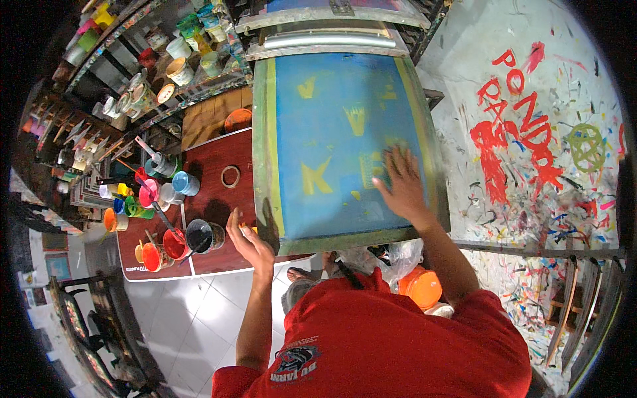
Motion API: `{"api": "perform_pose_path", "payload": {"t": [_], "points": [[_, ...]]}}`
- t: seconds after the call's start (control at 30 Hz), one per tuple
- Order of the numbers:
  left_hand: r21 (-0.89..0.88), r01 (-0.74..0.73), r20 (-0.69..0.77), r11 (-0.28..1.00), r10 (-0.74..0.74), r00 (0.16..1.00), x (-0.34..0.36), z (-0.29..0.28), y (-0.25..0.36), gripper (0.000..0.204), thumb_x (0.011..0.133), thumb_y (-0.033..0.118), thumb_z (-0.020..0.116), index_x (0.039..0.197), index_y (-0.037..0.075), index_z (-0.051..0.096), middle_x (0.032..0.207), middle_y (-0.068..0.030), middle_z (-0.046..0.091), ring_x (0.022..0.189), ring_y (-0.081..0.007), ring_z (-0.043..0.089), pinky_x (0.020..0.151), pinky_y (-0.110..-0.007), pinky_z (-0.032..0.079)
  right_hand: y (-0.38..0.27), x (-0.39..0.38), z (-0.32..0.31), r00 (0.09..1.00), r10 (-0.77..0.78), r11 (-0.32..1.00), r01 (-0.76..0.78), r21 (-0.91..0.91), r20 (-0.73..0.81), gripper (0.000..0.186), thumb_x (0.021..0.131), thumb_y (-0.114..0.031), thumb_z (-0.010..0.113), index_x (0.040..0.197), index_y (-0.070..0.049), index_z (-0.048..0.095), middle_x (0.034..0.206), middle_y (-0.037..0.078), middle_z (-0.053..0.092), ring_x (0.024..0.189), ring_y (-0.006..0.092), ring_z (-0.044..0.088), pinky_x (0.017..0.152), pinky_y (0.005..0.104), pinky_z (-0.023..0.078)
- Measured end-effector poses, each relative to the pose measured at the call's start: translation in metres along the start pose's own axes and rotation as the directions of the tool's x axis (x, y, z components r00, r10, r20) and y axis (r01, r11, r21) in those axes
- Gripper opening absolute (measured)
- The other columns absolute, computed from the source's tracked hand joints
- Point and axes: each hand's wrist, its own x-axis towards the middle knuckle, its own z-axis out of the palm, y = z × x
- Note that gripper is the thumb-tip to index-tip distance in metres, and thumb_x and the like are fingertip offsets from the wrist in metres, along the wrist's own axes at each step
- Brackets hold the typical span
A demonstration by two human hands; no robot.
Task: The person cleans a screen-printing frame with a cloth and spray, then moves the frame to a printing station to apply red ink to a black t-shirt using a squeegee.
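Note:
A silk-screen printing frame (434, 199) lies in front of me, its blue-coated mesh (318, 219) marked with several yellowish letter-shaped areas. My right hand (403, 182) rests on the right half of the mesh, fingers spread, palm down. Beside the frame's lower left corner is my left hand (250, 243), fingers stretched out and nothing plainly in them. A small pale and orange bit shows by its fingers; I cannot make out what it is. Nearest to that hand on the left stands a tub of black ink (204, 237).
Several ink tubs, such as a red one (156, 257), and a tape roll (231, 176) stand on the dark red table (222, 149). Shelves of tubs (179, 69) rise at the far left. A paint-smeared wall (464, 86) borders the right. An orange container (421, 287) sits below the frame.

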Motion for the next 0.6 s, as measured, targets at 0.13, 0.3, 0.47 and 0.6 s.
{"api": "perform_pose_path", "payload": {"t": [0.13,0.3,0.47,0.6], "points": [[0.059,0.003,0.0,0.998,-0.003,1.0,0.003,-0.01,0.004,0.041,0.104,0.021,0.049,0.136,-0.002,0.055,0.135,-0.023,0.055,0.126,-0.0387,0.052,0.109,-0.047,0.038,-0.087,0.029,0.033,0.942,-0.334,0.922,0.33,0.2,-0.016,0.042,0.096,-0.024,0.06,0.136,-0.01,0.062,0.154,0.016,0.046,0.143,0.043,0.04,0.115,0.0523,0.036],[-0.039,0.058,0.166,0.998,-0.051,0.985,-0.023,-0.045,0.053,0.048,0.093,0.018,0.07,0.135,0.0,0.058,0.132,-0.0217,0.059,0.126,-0.0384,0.052,0.109,-0.05,0.037,-0.153,0.011,0.006,0.949,-0.251,0.864,0.13,0.487,0.192,0.037,0.092,-0.012,0.064,0.13,-0.014,0.067,0.138,0.014,0.063,0.124,0.0411,0.061,0.103,0.0448,0.052],[-0.188,0.184,0.298,0.965,-0.123,0.947,-0.065,-0.067,0.073,0.073,0.092,0.023,0.07,0.154,0.001,0.037,0.148,-0.0243,0.045,0.136,-0.0396,0.045,0.116,-0.047,0.032,-0.232,-0.045,-0.047,0.905,-0.18,0.29,-0.325,0.9,0.385,0.041,0.1,-0.014,0.06,0.139,-0.003,0.056,0.131,0.023,0.065,0.119,0.0359,0.065,0.102,0.0441,0.051],[-0.529,0.535,0.166,0.659,-0.538,0.826,-0.096,-0.102,0.042,0.038,0.102,0.015,0.058,0.136,0.001,0.051,0.131,-0.0175,0.06,0.119,-0.0291,0.054,0.106,-0.04,0.04,-0.274,-0.1,-0.039,0.802,-0.58,0.431,0.155,0.889,0.141,0.039,0.104,-0.003,0.045,0.142,0.007,0.049,0.14,0.027,0.056,0.128,0.0368,0.058,0.107,0.0423,0.046]]}}
